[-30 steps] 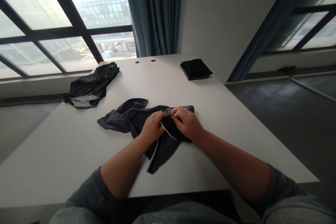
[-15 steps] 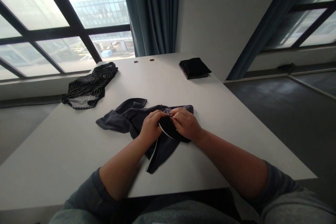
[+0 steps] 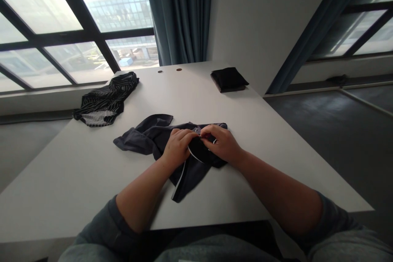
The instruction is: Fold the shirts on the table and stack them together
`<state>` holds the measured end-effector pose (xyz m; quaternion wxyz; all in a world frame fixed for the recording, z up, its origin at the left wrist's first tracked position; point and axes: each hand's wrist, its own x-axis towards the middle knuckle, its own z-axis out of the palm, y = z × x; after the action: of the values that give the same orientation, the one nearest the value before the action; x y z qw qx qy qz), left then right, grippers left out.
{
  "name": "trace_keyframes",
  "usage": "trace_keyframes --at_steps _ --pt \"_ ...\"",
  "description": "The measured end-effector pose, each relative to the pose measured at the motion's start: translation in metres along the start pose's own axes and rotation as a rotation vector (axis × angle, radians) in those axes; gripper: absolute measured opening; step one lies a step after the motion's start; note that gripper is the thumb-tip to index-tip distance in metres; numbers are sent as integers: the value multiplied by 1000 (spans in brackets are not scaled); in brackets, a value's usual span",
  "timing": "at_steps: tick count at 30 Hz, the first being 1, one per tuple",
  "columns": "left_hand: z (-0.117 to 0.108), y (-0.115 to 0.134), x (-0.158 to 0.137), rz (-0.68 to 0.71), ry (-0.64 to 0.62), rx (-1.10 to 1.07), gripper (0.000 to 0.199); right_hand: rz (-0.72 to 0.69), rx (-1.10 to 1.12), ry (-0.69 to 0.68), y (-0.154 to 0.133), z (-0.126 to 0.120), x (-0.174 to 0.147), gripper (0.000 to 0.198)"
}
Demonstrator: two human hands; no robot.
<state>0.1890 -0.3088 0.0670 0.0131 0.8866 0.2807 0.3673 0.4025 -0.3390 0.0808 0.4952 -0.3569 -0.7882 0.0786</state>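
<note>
A crumpled dark grey shirt (image 3: pixel 136 139) lies on the white table in front of me. Its black collar (image 3: pixel 198 150), edged with a white line, stands up between my hands. My left hand (image 3: pixel 178 144) is closed on the left part of the collar, fingertips near a small pale round button (image 3: pixel 196 130). Close beside it, my right hand (image 3: pixel 223 143) pinches the cloth at the collar opening with thumb and forefinger. What exactly lies between these fingertips is too small to tell. One sleeve stretches out to the left, and a white-edged strip points toward me.
A black patterned garment (image 3: pixel 106 100) is heaped at the table's left edge. Folded dark cloths (image 3: pixel 229 79) are stacked at the far right. Two round cable holes pierce the white table (image 3: pixel 76 180) at the back, before a blue curtain (image 3: pixel 181 16) and windows.
My right hand has turned slightly and shifted a little right, its fingers lifting to show more of the collar. My left hand keeps its hold, and the shirt lies almost the same.
</note>
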Motion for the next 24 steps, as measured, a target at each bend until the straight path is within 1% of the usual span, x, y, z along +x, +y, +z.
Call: trace_keyframes --at_steps 3,7,10,12,15,18,24 --pt "-1 3 1 -7 3 3 21 -63 -36 11 -2 0 -1 22" --pt "0 8 2 -113 4 -92 22 -192 -73 65 -3 1 -2 23" --pt "-1 13 2 -159 39 -166 24 -236 -84 82 -6 -1 -1 23" --pt "-2 16 2 -137 92 -186 22 -254 -72 93 -9 -3 0 22" --pt "-5 20 2 -61 165 -188 19 -296 -46 108 -13 -8 1 23" --pt "-9 21 2 -2 222 -180 16 -332 -23 80 -15 -10 2 25" --pt "-18 19 3 -53 312 -153 9 -303 -3 64 -13 -7 1 37"
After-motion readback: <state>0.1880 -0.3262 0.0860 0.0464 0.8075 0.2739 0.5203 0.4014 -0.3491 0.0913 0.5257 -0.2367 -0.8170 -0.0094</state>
